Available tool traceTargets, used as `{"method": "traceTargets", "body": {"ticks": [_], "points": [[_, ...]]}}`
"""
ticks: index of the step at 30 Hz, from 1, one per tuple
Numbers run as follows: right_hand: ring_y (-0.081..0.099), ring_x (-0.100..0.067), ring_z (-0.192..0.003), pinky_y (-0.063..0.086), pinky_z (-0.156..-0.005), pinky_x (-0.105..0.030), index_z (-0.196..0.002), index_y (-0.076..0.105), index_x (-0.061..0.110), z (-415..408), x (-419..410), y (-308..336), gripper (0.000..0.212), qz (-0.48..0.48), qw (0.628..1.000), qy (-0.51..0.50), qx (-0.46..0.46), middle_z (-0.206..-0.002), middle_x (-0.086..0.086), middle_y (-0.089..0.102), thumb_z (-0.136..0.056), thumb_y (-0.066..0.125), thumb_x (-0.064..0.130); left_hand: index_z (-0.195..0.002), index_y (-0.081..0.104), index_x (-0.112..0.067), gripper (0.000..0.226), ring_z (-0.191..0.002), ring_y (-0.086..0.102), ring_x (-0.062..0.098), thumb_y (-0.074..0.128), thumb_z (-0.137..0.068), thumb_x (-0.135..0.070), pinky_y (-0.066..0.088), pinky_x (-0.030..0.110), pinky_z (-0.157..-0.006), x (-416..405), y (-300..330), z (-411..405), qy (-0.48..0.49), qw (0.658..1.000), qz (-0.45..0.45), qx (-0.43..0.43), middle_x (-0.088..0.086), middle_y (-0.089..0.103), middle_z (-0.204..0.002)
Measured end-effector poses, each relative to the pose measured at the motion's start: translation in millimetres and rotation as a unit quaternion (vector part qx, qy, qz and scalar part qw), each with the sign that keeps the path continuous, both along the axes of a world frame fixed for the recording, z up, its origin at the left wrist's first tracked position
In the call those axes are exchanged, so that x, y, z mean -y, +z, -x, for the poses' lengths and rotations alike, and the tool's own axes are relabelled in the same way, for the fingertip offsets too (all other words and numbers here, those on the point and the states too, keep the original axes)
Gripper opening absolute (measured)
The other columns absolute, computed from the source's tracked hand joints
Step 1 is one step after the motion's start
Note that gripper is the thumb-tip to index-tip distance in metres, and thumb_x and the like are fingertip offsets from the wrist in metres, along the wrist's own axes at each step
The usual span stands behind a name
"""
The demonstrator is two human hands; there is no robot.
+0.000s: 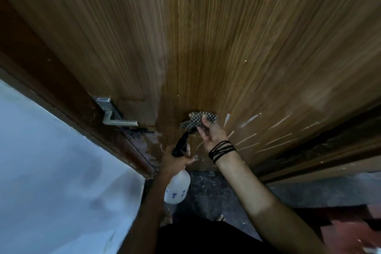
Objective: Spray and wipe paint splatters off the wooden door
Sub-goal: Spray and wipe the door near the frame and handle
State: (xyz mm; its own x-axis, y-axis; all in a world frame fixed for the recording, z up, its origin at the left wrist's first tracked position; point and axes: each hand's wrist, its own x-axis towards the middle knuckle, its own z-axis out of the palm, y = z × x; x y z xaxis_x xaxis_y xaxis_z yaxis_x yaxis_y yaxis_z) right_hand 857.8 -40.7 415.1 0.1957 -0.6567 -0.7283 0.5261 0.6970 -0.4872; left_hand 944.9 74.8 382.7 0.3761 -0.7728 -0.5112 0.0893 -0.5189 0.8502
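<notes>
Two hands: right hand (210, 133) fingers around one checkered cloth (198, 121), left hand (175, 161) fingers around one spray bottle (177, 186)

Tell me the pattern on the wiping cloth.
The cloth has a small black-and-white check pattern, seen in the head view.

Pale wall (51, 171) left, dark speckled floor (208, 194) below.

L hand (175, 159) curled in grip, low; R hand (210, 132) raised, fingers pinching, both arms extended.
</notes>
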Motion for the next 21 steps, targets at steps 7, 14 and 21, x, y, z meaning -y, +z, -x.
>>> {"method": "traceTargets", "body": {"ticks": [7,14,21], "points": [[0.063,-0.018,-0.083,0.060,-0.063,-0.024,-0.112,0.058,0.001,2.0,4.4,-40.4,0.028,-0.034,0.998,0.037,-0.046,-0.099,-0.011,0.065,-0.088,0.071,0.003,-0.078,0.059,-0.007,0.027,-0.037,0.051,0.000,0.068,-0.084,0.017,0.043,0.012,-0.041,-0.9,5.3,-6.9,0.004,1.000,-0.015,-0.012,0.004,0.053,-0.066],[0.062,-0.015,-0.085,0.055,-0.092,-0.030,-0.094,0.062,0.006,49.6,10.0,-50.5,0.011,-0.029,0.995,-0.057,-0.073,-0.101,-0.007,0.064,-0.089,0.071,0.006,-0.085,0.062,-0.004,0.019,-0.060,0.057,0.030,0.079,-0.078,0.004,0.051,0.032,-0.062,10.4,-0.8,-4.9,-0.106,0.993,0.006,0.044,0.017,0.060,-0.074],[0.067,-0.016,-0.086,0.060,-0.065,-0.023,-0.108,0.066,0.005,99.9,-4.0,-63.4,0.021,-0.028,0.985,-0.119,-0.120,-0.100,-0.008,0.069,-0.088,0.071,0.009,-0.070,0.051,-0.013,0.032,-0.038,0.041,0.015,0.068,-0.079,0.013,0.038,0.023,-0.046,27.0,-4.6,25.4,-0.179,0.983,-0.027,0.007,0.002,0.046,-0.055]]}}
